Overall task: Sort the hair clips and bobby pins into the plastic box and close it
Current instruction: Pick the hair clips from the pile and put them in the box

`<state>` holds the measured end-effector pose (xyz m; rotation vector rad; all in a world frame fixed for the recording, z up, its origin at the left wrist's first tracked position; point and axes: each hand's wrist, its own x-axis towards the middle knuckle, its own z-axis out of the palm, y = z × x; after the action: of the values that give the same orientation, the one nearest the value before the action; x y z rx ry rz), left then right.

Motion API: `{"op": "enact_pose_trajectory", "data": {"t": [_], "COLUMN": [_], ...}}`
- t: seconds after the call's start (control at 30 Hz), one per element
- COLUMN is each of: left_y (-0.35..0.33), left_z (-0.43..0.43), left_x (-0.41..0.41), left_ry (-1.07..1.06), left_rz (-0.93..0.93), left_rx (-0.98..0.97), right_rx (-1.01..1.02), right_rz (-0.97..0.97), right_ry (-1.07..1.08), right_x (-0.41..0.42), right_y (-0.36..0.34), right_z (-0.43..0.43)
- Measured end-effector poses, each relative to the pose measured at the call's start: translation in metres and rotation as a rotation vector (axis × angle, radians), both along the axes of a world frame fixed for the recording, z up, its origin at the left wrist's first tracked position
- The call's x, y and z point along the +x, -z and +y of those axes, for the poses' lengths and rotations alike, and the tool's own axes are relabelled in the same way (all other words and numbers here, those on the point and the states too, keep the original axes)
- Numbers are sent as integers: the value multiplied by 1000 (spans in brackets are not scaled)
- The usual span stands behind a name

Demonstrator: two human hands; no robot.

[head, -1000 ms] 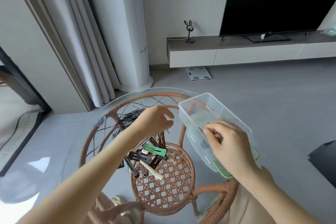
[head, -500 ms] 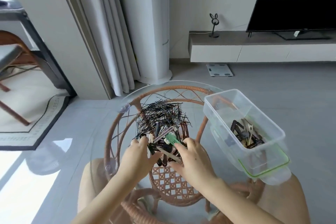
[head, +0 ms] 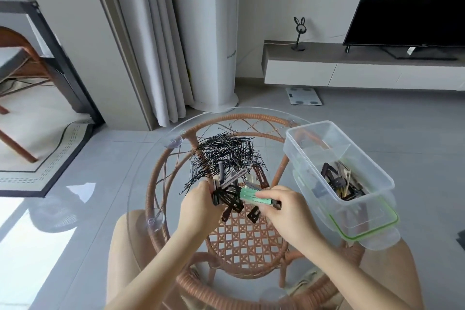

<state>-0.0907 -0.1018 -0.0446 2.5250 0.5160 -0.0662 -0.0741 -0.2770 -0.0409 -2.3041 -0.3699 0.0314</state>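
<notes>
Glass table (head: 141, 199): both hands' fingers (head: 270, 195) closed on hair clips (head: 232, 192).

No text, label, brand, number or sign can be read anywhere in view. A small white tag hangs under the black flat television screen (head: 412, 0), and the white floor scale (head: 304, 96) has a little display window, but both are too small and blurred to make out.

Both hands (head: 247, 206) gather hair clips (head: 231, 192) beside the plastic box (head: 337, 173).
</notes>
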Motion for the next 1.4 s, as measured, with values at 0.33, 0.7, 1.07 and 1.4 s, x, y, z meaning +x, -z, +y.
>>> {"op": "enact_pose_trajectory", "data": {"t": [0.33,0.7,1.07,1.4], "left_y": [9,13,4,-38], "left_z": [-3,-34,-19,6], "left_x": [-1,-2,6,-4], "left_ry": [9,163,175,-1], "left_rz": [-36,-48,41,71], "left_rx": [-25,159,141,-535], "right_rx": [-14,-458,-341,-457], "right_rz": [-301,-140,-163,-139], "right_ry": [159,273,-71,68], "right_x": [7,55,-8,8], "right_y": [-65,-38,-7,16], "right_z": [-60,-135,-14,43]}}
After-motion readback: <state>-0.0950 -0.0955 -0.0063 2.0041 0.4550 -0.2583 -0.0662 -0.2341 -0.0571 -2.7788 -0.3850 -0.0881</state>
